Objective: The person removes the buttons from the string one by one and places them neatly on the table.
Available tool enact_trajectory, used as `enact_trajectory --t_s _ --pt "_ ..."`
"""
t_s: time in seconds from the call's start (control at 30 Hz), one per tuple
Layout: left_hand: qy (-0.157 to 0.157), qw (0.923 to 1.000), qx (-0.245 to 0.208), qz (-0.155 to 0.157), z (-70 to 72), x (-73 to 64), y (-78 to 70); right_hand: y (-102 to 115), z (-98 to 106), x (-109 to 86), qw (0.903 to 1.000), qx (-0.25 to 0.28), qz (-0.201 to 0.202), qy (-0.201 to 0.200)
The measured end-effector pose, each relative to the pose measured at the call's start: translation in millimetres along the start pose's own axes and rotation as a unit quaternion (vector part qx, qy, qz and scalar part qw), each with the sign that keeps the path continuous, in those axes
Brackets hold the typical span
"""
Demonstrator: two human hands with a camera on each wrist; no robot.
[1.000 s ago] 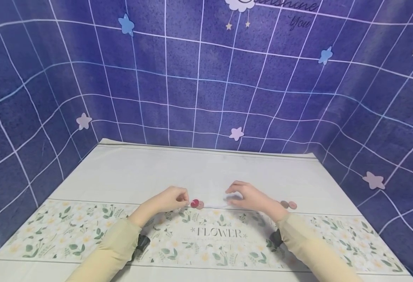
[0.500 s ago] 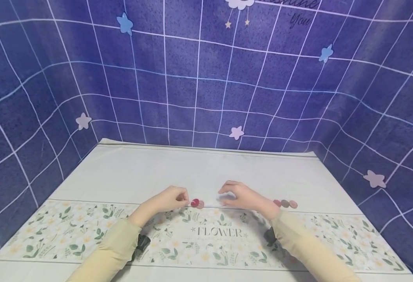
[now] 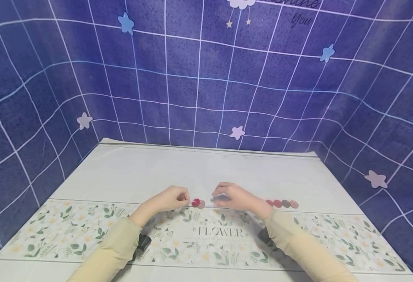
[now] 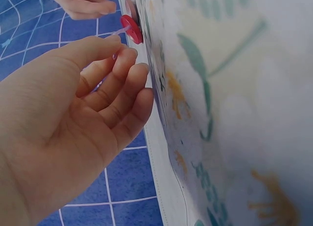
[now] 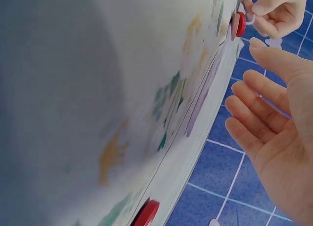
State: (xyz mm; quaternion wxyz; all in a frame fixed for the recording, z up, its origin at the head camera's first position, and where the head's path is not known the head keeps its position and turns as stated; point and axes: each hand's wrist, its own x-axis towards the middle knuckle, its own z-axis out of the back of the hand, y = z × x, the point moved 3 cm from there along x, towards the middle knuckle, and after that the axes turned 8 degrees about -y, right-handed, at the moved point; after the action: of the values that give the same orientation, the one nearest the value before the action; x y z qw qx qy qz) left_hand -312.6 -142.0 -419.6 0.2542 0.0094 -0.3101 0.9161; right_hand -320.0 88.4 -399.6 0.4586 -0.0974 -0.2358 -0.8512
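Observation:
My left hand (image 3: 169,197) pinches the end of a pale translucent cord (image 4: 122,30) between thumb and fingertip. A red disc like a large button (image 4: 132,31) is on that cord, just past the fingertips. Against it, on the far side, sits a pinkish disc (image 3: 201,204). My right hand (image 3: 232,196) hovers close over the cloth to the right of these two discs, fingers apart and loosely bent, with nothing in its grasp. In the right wrist view, a lilac strip (image 5: 203,101) lies on the cloth running towards the discs.
To the right of my right wrist lies a row of discs: two red discs (image 3: 278,203), a dark one (image 3: 285,203) and a pink one (image 3: 294,204). A white cloth (image 3: 157,168) with a flowered band covers the table. Behind stands a blue gridded curtain (image 3: 213,98).
My right hand has slid left towards the discs by my left hand, uncovering two red discs in the row behind it. My left hand has stayed in place, still pinching the cord.

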Motion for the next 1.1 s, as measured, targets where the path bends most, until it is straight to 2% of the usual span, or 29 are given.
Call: enact_trajectory --t_s 0.43,0.67,1.1 --pt "-0.003 0.9999 -0.007 -0.009 2.7 0.5 -0.9 7 -10 13.4 0.9998 0.003 0.022 0.002" --pt "0.004 0.9998 -0.016 -0.005 2.0 -2.4 -1.9 12 -15 19.4 0.9991 0.01 0.042 0.003" --pt "0.004 0.9999 -0.011 -0.005 0.9 -1.9 -1.6 15 -23 27.3 0.9991 0.016 0.018 0.035"
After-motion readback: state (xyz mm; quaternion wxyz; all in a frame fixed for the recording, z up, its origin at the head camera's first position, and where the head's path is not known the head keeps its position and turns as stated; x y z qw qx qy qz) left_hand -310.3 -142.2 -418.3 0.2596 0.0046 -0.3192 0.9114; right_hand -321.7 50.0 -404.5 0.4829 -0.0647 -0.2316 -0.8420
